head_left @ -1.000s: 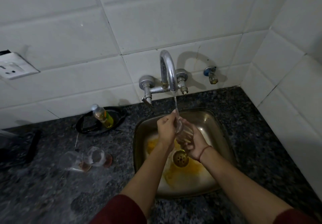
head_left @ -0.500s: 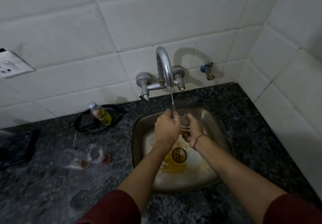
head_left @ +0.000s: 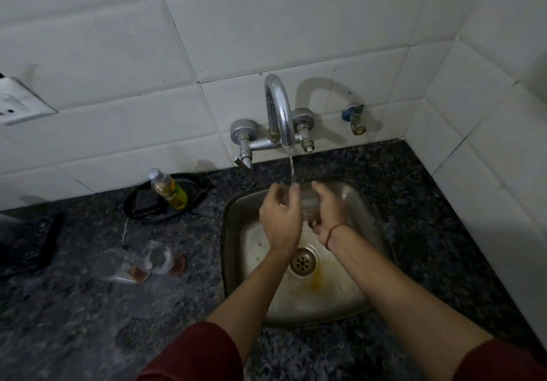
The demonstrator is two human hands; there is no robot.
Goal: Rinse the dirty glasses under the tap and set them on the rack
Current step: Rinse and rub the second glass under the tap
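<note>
counter: dark speckled stone is set under white tiles, with a steel sink inset.
glass: a clear glass is held under the tap stream, above the sink.
left hand: is wrapped around the glass, forearm extended.
right hand: is closed on the glass's other side.
waiting glasses: two glasses are left on the counter, well apart from the sink.
</note>
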